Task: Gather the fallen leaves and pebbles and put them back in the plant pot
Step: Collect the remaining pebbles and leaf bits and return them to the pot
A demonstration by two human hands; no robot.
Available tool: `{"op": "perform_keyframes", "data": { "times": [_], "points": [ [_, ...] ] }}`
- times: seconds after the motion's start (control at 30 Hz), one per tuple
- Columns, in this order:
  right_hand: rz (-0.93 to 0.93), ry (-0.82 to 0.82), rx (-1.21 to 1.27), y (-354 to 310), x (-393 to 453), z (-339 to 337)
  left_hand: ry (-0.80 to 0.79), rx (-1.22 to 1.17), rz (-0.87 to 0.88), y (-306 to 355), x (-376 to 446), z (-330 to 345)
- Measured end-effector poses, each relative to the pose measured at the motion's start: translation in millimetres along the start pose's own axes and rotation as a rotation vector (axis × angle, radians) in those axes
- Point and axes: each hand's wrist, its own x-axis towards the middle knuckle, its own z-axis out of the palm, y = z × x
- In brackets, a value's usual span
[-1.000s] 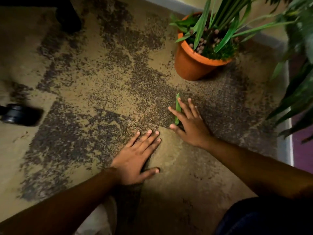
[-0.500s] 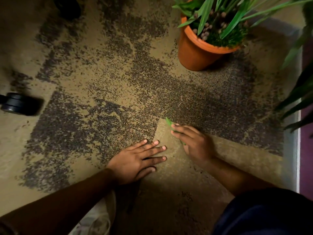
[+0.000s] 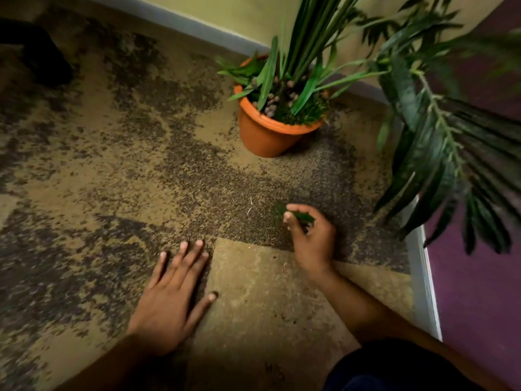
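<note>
While the right hand pinched it, the fallen leaf sat low over the floor, well short of the plant pot. Leaf was dark green, narrow, long; one end poked out left of the fingertips, the rest crossed under the curled fingers. It was blurred, so surface detail was unreadable, and whether it touched the floor could not be told. Right thumb and fingers were curled round it, knuckles up.

Left hand lay flat on the floor nearer the camera, fingers straight and slightly spread, thumb out to the right, holding nothing. Its fingertips rested on the dark speckled patch, its thumb on the smoother tan slab.

Plant pot was orange plastic with a rolled rim, upright near the wall corner, behind the right hand. Inside were brownish round pebbles, short green tuft growth, long strap leaves and tall stems. A small pale twig lay on the floor just left of the leaf. Larger dark fronds of a second plant hung in from the right, over a white skirting strip and a purple surface.
</note>
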Motion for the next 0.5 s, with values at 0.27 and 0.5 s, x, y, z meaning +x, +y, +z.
{"op": "perform_keyframes", "data": {
  "times": [0.27, 0.5],
  "points": [
    [0.115, 0.281, 0.379, -91, 67, -28, -0.147, -0.121, -0.210, -12, 82, -25],
    [0.294, 0.293, 0.802, -141, 119, -41, -0.325, -0.043, -0.254, -5, 90, -32]
  ]
}}
